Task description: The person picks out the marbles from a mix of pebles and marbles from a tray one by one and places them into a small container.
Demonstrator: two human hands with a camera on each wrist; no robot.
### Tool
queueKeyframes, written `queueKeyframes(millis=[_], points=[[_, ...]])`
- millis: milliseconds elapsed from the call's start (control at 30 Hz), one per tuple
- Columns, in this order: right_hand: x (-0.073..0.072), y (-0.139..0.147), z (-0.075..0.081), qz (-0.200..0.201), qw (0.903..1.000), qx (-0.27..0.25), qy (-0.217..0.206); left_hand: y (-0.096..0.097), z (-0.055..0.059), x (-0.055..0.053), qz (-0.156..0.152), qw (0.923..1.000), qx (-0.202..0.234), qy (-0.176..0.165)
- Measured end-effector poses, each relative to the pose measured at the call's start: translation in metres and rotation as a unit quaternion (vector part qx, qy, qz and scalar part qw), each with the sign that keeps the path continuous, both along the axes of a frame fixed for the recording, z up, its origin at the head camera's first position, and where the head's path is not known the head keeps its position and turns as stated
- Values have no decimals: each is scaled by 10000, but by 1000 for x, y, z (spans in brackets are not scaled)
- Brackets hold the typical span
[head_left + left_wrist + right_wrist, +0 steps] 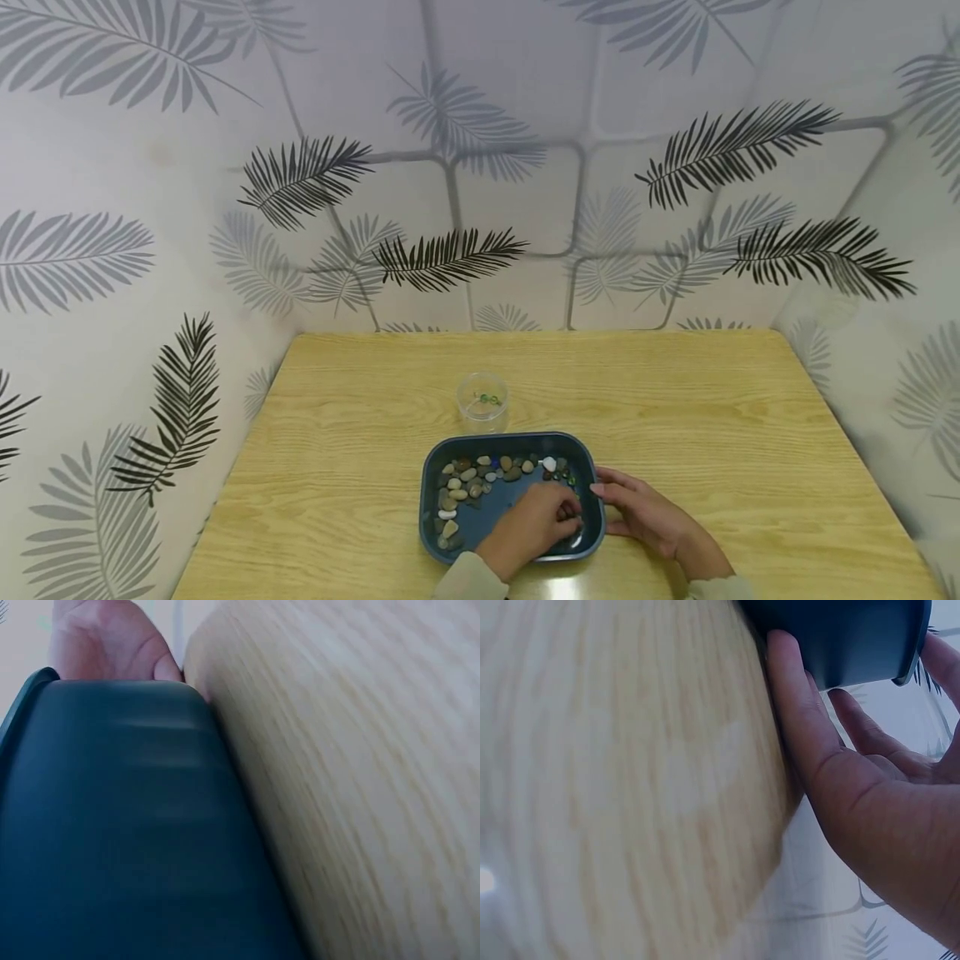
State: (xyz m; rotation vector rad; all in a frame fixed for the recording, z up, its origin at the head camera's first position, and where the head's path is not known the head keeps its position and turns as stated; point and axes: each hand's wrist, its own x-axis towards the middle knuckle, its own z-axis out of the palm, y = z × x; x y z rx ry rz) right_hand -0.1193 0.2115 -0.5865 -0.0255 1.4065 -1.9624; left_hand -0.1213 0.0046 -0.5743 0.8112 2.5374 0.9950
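A dark blue tray stands on the table, with pebbles along its far and left sides. My left hand reaches into its right part, fingers curled downward; whatever lies under the fingertips is hidden. In the left wrist view the tray's outer wall covers the left hand's fingers. Against the tray's right side, my right hand holds it, thumb at the rim and fingers along the outer wall. The right wrist view shows the right hand touching that wall low down. Small green pieces lie near the left hand.
Just behind the tray is a clear round cup with a few small green pieces inside. The wooden table ends at a wall patterned with leaves.
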Motion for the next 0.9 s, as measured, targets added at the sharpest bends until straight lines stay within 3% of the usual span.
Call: queueKeyframes(millis=[233, 467, 667, 900], points=[[-2, -1, -1, 55, 10000, -14, 42, -9, 8, 1, 294, 9984, 474, -93], [-3, -2, -1, -77, 9994, 330, 4, -26, 28, -1, 625, 9938, 916, 39], [-3, -2, -3, -135, 9990, 422, 13, -42, 47, -3, 876, 9888, 1103, 502], [-3, -2, -1, -82, 9995, 288, 52, -60, 67, -7, 1263, 9743, 1437, 1192]])
